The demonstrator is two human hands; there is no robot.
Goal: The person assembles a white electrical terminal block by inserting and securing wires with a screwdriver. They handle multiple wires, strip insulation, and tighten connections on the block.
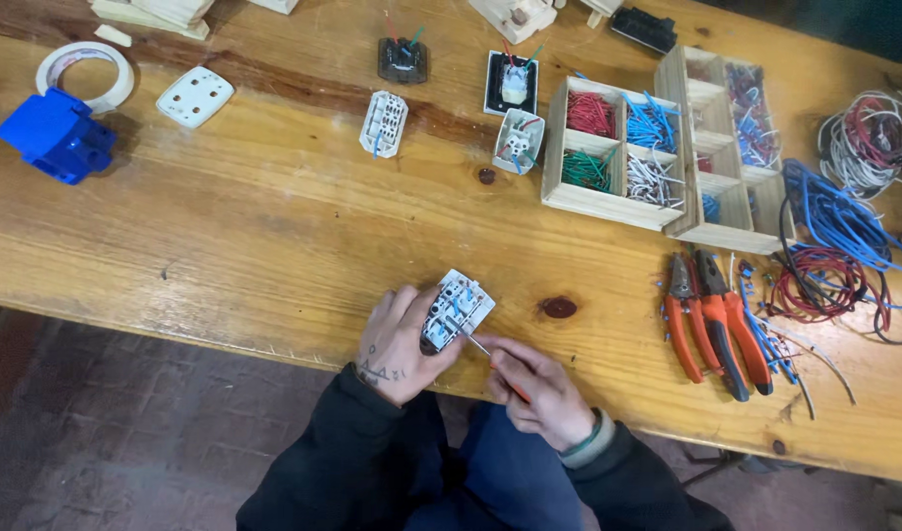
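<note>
My left hand (pixel 397 342) grips a white socket module (pixel 458 308) with blue parts on its back, held tilted at the near edge of the wooden table (pixel 274 226). My right hand (pixel 534 385) holds a thin screwdriver (pixel 490 356) with an orange handle; its metal tip touches the module's back. Both sleeves are dark.
Orange-handled pliers and cutters (pixel 714 320) lie to the right. Behind them are wooden compartment boxes (pixel 608 202) of cut wires and wire coils (pixel 844 236). Other socket parts (pixel 384 123), a white cover plate (pixel 194 95), a tape roll (pixel 85 74) and a blue box (pixel 56 135) sit farther back.
</note>
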